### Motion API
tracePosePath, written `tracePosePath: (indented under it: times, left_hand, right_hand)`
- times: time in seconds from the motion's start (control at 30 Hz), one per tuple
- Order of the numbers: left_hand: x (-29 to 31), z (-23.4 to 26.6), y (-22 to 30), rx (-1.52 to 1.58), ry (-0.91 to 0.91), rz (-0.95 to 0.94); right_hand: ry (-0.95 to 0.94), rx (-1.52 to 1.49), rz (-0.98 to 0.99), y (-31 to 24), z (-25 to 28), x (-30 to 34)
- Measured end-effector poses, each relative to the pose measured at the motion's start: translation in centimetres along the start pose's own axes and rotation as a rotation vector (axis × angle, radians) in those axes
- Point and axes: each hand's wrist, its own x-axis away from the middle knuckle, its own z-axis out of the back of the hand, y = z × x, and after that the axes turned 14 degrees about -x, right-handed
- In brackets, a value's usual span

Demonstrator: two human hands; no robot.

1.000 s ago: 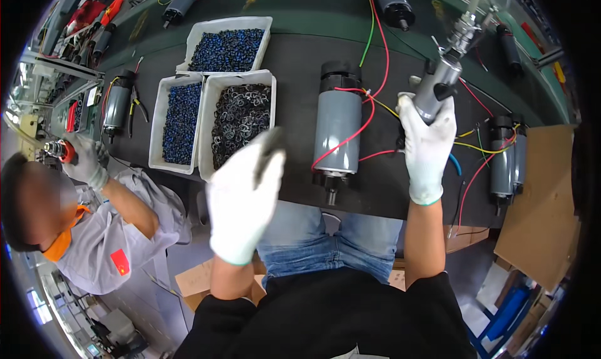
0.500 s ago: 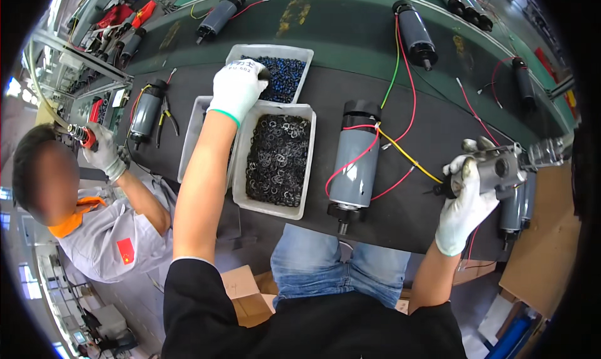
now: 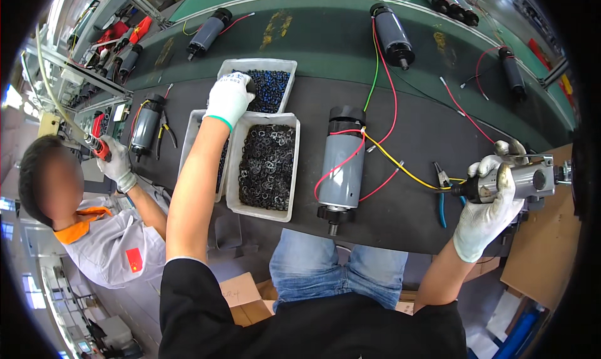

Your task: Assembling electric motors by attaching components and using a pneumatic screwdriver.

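My left hand (image 3: 230, 97), in a white glove, is closed at the left side of a white bin (image 3: 289, 86) of small blue and black parts (image 3: 268, 86). Its fingertips are hidden, so what they pinch cannot be made out. On the right, my gloved right hand (image 3: 491, 212) wraps around a grey metal power tool (image 3: 523, 182) with a dark nose pointing left. Between my hands a grey cylindrical motor (image 3: 342, 165) lies on the dark bench, shaft toward me, with red, yellow and green wires at its far end.
A white bin (image 3: 233, 199) of black rings (image 3: 268, 165) sits nearest me. Blue-handled pliers (image 3: 442, 202) lie beside the tool; yellow-and-black pliers (image 3: 164, 133) lie by another motor (image 3: 148, 124). Further motors (image 3: 392, 36) rest on the green conveyor (image 3: 325, 33). A co-worker (image 3: 106, 240) holds a red tool (image 3: 98, 147).
My right hand has moved right and brought the power tool from a tilt to nearly level, uncovering the blue-handled pliers. My left hand stays at the bin of small parts. The view has shifted slightly.
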Motion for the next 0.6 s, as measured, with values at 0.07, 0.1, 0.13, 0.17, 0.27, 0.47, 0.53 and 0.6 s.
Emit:
tracePosePath:
  times: [0.07, 0.1, 0.13, 0.17, 0.27, 0.47, 0.53, 0.6]
  left_hand:
    - [0.3, 0.0, -0.4, 0.068, 0.054, 0.000]
    - [0.5, 0.5, -0.3, 0.106, 0.080, -0.004]
    - [0.7, 1.0, -0.5, 0.102, 0.084, -0.006]
    - [1.0, 2.2, -0.3, 0.171, 0.115, 0.031]
    - [1.8, 4.2, -0.1, 0.303, 0.175, 0.109]
    - [2.9, 2.1, -1.8, 0.433, 0.065, 0.269]
    - [3.0, 1.6, -1.7, 0.472, 0.047, 0.296]
    - [3.1, 1.5, -1.5, 0.413, 0.039, 0.200]
  right_hand:
    - [-0.007, -0.017, 0.000, -0.2, 0.3, 0.1]
    - [-0.023, -0.028, 0.007, -0.3, 0.5, 0.2]
    - [-0.039, -0.040, 0.014, -0.4, 0.6, 0.3]
    - [-0.052, -0.045, 0.022, -0.5, 0.8, 0.4]
    - [-0.048, -0.067, 0.036, -0.8, 0.1, 0.0]
    - [-0.084, -0.203, -0.036, -1.0, -1.3, 0.4]
    - [-0.095, -0.202, -0.061, -0.7, -1.5, 0.5]
    - [-0.099, -0.204, -0.071, -0.6, -1.7, 0.6]
